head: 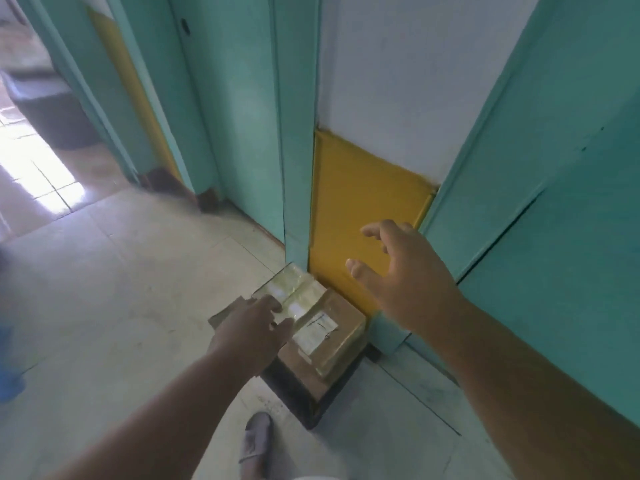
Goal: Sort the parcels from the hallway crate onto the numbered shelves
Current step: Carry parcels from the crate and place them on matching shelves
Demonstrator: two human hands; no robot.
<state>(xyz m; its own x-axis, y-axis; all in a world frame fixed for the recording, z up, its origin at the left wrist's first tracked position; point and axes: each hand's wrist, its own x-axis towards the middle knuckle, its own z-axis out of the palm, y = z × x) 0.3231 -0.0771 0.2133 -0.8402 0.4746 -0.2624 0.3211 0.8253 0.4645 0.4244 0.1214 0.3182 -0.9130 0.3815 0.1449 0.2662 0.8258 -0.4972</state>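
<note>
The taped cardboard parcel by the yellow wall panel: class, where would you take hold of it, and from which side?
Hold the cardboard parcel by its two opposite long sides, coming from above. Its glossy taped top offers no grip, and it lies flat on a dark crate. The left hand already rests near its left edge; the right hand hovers open.

Pale tiled floor (138, 289) with a dark crate (304, 393) and a grey slipper (254, 438) on it

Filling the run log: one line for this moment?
left hand: on parcel, open | right hand: open, in air | parcel: on dark crate by yellow panel
</note>
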